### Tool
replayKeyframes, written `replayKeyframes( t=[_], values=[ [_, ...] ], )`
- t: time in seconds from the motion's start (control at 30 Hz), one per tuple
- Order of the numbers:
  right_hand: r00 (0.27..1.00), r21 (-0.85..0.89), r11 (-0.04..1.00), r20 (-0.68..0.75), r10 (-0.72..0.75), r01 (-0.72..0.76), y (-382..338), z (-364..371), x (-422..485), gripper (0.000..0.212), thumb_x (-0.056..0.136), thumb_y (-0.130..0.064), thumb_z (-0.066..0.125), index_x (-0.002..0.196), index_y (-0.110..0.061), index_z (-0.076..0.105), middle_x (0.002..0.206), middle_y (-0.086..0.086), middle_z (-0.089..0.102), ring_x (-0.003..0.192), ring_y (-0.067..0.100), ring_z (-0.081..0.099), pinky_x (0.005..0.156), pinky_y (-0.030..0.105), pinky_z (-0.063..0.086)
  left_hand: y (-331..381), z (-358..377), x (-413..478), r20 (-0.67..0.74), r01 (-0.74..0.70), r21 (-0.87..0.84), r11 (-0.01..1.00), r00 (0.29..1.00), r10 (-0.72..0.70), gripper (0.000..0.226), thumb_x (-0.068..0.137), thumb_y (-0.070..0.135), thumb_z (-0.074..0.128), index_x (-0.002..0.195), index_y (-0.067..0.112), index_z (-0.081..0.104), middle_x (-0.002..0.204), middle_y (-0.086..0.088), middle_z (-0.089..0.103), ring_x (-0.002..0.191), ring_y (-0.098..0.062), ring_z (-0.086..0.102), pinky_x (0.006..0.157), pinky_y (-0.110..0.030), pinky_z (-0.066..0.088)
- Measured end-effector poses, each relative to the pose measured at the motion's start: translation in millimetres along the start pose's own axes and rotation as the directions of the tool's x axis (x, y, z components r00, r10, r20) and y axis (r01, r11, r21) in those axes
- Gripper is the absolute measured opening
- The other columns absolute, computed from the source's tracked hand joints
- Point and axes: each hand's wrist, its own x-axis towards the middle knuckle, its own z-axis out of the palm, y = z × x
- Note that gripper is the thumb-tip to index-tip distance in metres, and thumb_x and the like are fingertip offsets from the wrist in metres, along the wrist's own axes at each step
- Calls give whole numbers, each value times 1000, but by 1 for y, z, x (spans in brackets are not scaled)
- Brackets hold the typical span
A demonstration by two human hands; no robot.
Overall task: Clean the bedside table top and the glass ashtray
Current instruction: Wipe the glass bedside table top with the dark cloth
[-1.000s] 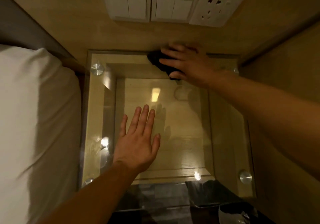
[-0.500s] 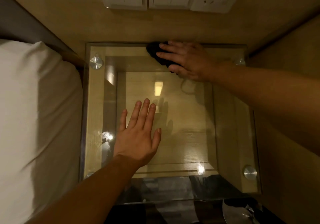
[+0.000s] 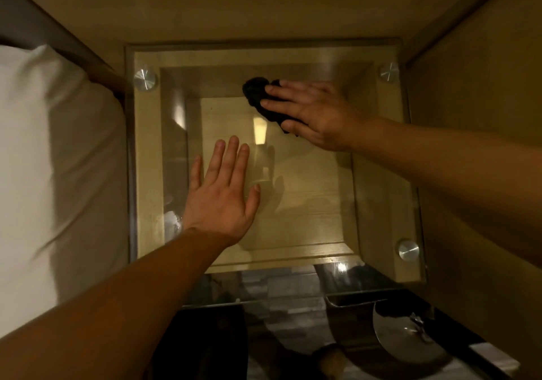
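Setting: dim bedside corner, a wooden wall behind, white bedding (image 3: 44,159) along the tabletop's left edge.
Tabletop (image 3: 381,180): clear glass sheet on a wooden frame, pinned by round metal studs (image 3: 144,79) at its corners; light glares off it and the frame shows through.
Right hand (image 3: 316,115): flat on a dark cloth (image 3: 259,98) near the back edge, right of centre; fingers together and pressed down on the cloth, likely so the whole palm drives the wipe.
Left hand (image 3: 223,195): palm flat on the glass toward the left front, fingers slightly spread, holding nothing; probably bracing the body.
Ashtray: not on the tabletop; a shiny shape (image 3: 410,335) below the front right corner may be it, too murky to say.
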Motion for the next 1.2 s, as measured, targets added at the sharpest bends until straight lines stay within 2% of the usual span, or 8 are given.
replayKeyframes(
  t=[0.2, 0.7, 1.2],
  values=[
    [1000, 12, 1000, -25, -10, 10, -18, 13, -35, 52, 104, -46, 35, 156, -37, 35, 166, -7, 32, 154, 19, 29, 112, 46, 29, 0, 0, -1, -21, -4, 3, 1000, 1000, 4, 72, 106, 57, 14, 167, 21, -2, 176, -2, -8, 162, -19, -11, 129, -55, -1],
    [994, 49, 999, -106, 6, -1, -64, 45, -115, 47, 108, -43, 39, 154, -36, 41, 164, -9, 36, 153, 15, 30, 112, 42, 25, 2, 3, -3, -75, -11, 18, 1000, 997, 12, 70, 108, 55, 17, 167, 19, 2, 177, -3, -1, 163, -21, -5, 129, -56, 1],
    [998, 126, 991, -43, 46, -40, -119, 62, -185, 51, 105, -45, 47, 155, -38, 40, 165, -11, 34, 154, 15, 27, 114, 43, 23, 2, 2, -5, -93, -15, 33, 999, 996, 18, 71, 107, 56, 15, 167, 20, 3, 177, -3, -1, 163, -21, -5, 129, -56, 0]
  ],
)
